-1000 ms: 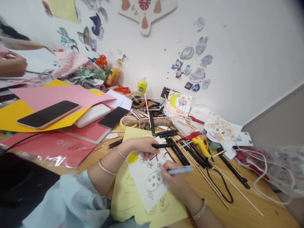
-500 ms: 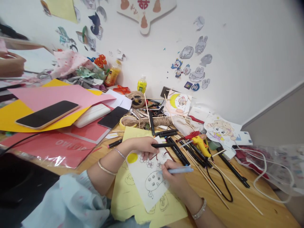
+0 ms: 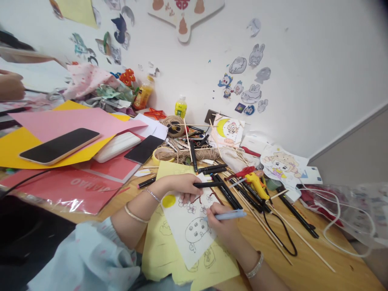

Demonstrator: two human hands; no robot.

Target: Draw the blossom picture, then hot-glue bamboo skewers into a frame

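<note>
"While I follow the head view from afar, what's the right hand up to?"

"Gripping a light blue pen, tip right by the oval drawing on the white sheet. Touching? I can't tell."

"And the left hand?"

"Fingers curled down on that sheet's upper part, black marker tucked in and jutting right!"

"Where's the sheet?"

"Slantwise over a yellow sheet at the near edge of the worktop. Off right, black markers, then a yellow glue gun nearer the right edge."

"Far edge?"

"Twine and a yellow-green bottle. Toward the far left corner, I see another person's hand, cut off; its grip I can't read."
</note>
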